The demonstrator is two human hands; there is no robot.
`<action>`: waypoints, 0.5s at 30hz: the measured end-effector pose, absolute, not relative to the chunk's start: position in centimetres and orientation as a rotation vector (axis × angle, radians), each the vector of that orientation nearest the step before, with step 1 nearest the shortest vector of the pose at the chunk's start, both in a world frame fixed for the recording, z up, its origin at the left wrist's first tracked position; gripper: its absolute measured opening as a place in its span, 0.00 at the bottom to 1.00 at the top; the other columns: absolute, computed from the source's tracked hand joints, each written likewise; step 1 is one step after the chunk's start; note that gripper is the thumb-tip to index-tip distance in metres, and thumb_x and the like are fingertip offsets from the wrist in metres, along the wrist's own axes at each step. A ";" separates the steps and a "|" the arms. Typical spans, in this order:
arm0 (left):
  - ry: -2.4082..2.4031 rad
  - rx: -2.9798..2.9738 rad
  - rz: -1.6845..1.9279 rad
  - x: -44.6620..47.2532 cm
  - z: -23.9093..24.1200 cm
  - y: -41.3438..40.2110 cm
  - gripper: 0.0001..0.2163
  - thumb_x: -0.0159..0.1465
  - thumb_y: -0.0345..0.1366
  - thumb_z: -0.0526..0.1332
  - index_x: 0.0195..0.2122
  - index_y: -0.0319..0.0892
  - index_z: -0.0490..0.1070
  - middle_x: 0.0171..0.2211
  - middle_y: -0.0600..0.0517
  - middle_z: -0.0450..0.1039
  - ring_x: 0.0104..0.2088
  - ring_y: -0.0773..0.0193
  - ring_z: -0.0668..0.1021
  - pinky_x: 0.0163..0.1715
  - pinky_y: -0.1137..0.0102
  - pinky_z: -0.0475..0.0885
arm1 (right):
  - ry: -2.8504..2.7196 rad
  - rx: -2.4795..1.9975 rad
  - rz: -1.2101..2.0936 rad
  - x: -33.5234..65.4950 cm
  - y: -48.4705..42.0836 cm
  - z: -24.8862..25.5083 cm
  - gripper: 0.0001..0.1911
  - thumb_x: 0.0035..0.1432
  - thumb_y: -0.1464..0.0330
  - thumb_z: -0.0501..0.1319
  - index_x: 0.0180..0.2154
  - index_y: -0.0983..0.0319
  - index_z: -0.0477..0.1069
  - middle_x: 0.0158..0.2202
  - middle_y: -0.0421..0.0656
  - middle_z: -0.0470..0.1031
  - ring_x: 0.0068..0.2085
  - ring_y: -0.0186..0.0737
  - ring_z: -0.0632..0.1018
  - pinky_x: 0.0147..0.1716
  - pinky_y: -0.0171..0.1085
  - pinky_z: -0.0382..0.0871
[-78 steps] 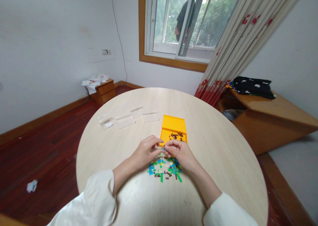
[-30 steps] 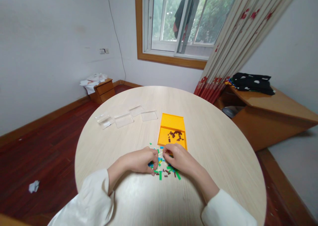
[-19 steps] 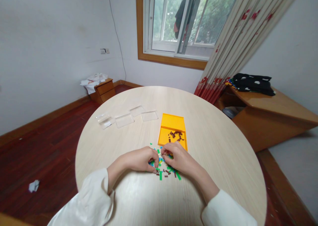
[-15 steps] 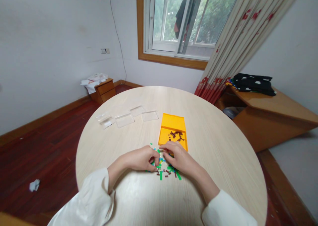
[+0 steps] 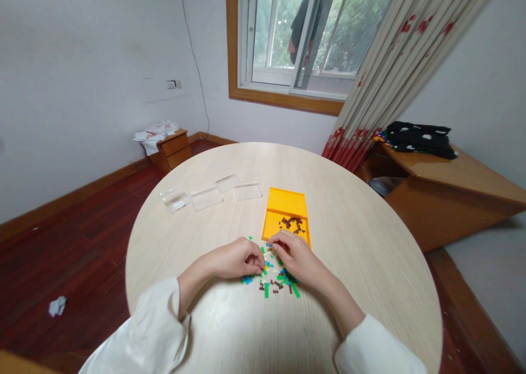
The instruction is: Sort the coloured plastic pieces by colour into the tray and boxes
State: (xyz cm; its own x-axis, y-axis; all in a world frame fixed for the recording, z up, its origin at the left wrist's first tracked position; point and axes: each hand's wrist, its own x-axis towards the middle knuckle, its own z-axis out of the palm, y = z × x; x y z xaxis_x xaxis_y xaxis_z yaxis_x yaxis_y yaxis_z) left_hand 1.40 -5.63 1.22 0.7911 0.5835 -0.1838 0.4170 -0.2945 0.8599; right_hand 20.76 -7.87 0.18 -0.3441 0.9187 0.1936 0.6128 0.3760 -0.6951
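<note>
A pile of small coloured pieces (image 5: pixel 273 279), green, blue, brown and pale, lies on the round wooden table (image 5: pixel 361 237). My left hand (image 5: pixel 238 258) rests on the pile's left side with fingers curled in a pinch. My right hand (image 5: pixel 296 258) sits on its right side, fingertips pinched near the front edge of the orange tray (image 5: pixel 286 203). What the fingers hold is too small to name. Several brown pieces (image 5: pixel 292 224) lie inside the tray.
Several clear plastic lids or trays (image 5: pixel 207 198) lie at the table's far left. A low wooden bench with dark clothes (image 5: pixel 419 139) stands at the right. A small cabinet (image 5: pixel 171 148) is by the wall. Another person stands outside the window (image 5: pixel 302 28).
Both hands came down from near the tray onto the pile. Since half a second ago the right hand has shifted slightly toward the tray's front edge.
</note>
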 end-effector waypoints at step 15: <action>0.879 1.630 0.608 2.0 0.8 -5.3 0.05 0.54 0.28 0.59 0.32 0.35 0.72 0.25 0.53 0.70 0.25 0.71 0.71 0.29 0.74 0.66 | -1.834 -1.331 0.948 20.7 -7.6 -0.1 0.05 0.50 0.68 0.62 0.31 0.62 0.71 0.24 0.38 0.69 0.26 0.33 0.69 0.27 0.32 0.64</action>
